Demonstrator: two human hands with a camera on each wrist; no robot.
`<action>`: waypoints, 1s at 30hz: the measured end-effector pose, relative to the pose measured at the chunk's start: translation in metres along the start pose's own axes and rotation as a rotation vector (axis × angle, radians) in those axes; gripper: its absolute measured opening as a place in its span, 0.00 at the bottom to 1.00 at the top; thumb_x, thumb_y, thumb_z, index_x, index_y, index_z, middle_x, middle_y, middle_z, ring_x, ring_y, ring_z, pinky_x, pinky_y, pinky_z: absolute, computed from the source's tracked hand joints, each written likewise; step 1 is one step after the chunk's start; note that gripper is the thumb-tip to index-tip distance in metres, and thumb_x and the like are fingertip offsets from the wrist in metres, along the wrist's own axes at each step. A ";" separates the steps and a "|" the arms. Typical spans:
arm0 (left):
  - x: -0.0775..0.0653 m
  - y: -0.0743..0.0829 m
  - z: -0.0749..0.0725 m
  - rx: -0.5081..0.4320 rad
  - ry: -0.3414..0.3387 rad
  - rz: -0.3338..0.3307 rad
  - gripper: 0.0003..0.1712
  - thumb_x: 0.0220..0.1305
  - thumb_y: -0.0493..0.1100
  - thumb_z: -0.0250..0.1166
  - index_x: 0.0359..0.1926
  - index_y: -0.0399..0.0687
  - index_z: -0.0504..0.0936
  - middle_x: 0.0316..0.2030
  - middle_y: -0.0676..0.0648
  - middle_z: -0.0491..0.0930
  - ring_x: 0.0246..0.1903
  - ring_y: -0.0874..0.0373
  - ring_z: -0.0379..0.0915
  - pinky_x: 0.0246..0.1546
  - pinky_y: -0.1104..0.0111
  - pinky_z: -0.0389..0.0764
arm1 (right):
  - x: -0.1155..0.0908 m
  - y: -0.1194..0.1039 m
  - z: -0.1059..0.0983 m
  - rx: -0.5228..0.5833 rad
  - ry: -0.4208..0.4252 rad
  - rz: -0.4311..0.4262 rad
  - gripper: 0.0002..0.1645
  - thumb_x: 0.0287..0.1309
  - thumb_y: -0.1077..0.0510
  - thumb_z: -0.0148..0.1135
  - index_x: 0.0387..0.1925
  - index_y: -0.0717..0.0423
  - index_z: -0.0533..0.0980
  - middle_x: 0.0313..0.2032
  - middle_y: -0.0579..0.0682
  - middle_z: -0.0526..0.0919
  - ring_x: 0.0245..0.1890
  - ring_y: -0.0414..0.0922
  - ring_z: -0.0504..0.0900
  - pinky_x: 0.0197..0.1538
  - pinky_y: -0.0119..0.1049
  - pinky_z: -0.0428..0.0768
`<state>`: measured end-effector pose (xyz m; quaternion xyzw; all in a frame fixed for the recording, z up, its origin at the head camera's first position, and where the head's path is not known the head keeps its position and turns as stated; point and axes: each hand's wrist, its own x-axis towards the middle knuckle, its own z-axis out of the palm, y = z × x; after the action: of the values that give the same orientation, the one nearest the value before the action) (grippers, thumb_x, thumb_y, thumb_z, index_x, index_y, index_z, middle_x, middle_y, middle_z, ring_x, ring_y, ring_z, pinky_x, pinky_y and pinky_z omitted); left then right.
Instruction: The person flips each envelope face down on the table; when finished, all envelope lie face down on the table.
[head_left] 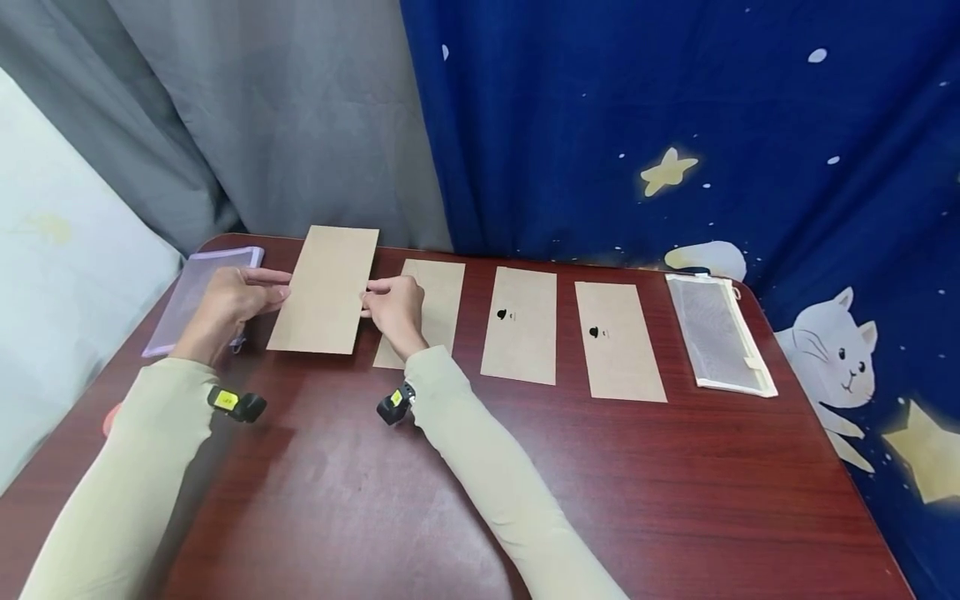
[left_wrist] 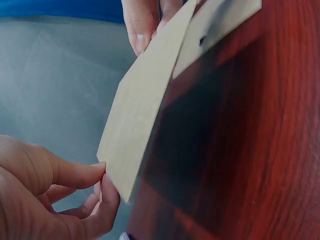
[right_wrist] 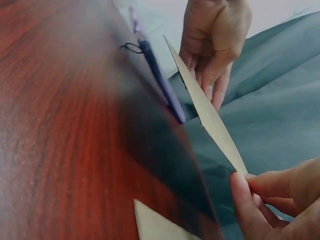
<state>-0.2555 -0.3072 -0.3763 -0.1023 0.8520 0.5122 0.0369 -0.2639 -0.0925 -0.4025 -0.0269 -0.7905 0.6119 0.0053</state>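
Note:
Held up over the back left of the table is a thin, plain tan kraft-paper rectangle [head_left: 324, 292]; whether it is a card, an envelope or a booklet I cannot tell. My left hand [head_left: 234, 302] pinches its left edge between thumb and fingers. At the opposite edge, my right hand [head_left: 396, 310] pinches it the same way. The left wrist view shows the kraft-paper rectangle [left_wrist: 142, 100] tilted and apart from the tabletop, its shadow below. Partly under my right hand lies another tan rectangle [head_left: 431, 304].
Two more tan rectangles, one middle [head_left: 525, 333] and one further right [head_left: 626, 350], bear small black hat prints. A white-edged mesh zip pouch [head_left: 716, 329] lies far right; a purple-edged mesh pouch [head_left: 187, 292] lies far left. Curtains [head_left: 300, 108] hang behind the dark red table [head_left: 600, 500].

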 end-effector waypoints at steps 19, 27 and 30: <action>0.008 -0.020 0.021 0.392 0.194 0.123 0.15 0.65 0.40 0.65 0.48 0.36 0.87 0.45 0.32 0.85 0.41 0.48 0.75 0.30 0.72 0.70 | 0.009 0.015 0.018 -0.495 0.001 -0.152 0.34 0.61 0.66 0.61 0.08 0.48 0.53 0.12 0.41 0.48 0.15 0.41 0.59 0.20 0.29 0.62; 0.007 -0.027 0.027 0.457 0.236 0.193 0.14 0.62 0.36 0.63 0.45 0.31 0.86 0.44 0.28 0.85 0.45 0.36 0.78 0.36 0.63 0.73 | 0.009 0.009 0.028 -0.662 -0.020 -0.215 0.17 0.61 0.67 0.57 0.17 0.52 0.78 0.26 0.52 0.86 0.25 0.41 0.84 0.24 0.30 0.80; 0.009 -0.028 0.032 0.486 0.248 0.240 0.14 0.59 0.34 0.63 0.44 0.30 0.86 0.41 0.28 0.85 0.43 0.34 0.79 0.37 0.56 0.76 | 0.011 0.007 0.028 -0.720 -0.012 -0.216 0.15 0.63 0.66 0.57 0.22 0.53 0.82 0.30 0.53 0.89 0.31 0.44 0.88 0.29 0.32 0.84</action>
<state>-0.2593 -0.2928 -0.4170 -0.0506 0.9537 0.2773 -0.1048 -0.2759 -0.1169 -0.4162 0.0600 -0.9533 0.2908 0.0551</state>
